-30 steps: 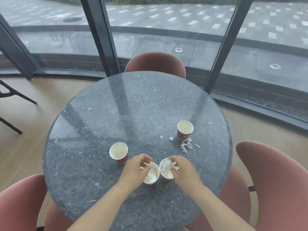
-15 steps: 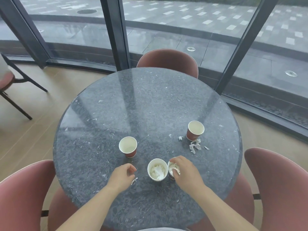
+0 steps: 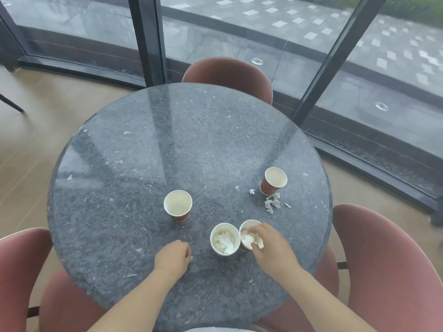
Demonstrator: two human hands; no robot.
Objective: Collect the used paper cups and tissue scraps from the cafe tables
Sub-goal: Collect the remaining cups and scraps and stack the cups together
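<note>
Cup (image 3: 247, 232), right hand (image 3: 271, 248) seemingly inside.

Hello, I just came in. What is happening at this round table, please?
A person is clearing tissue scraps from a round stone table. The right hand reaches into a paper cup holding tissue, with a second tissue-filled cup beside it. The left hand rests curled on the tabletop. Two empty cups stand apart: one in the middle, one at the far right with loose tissue scraps not yet collected.
</note>
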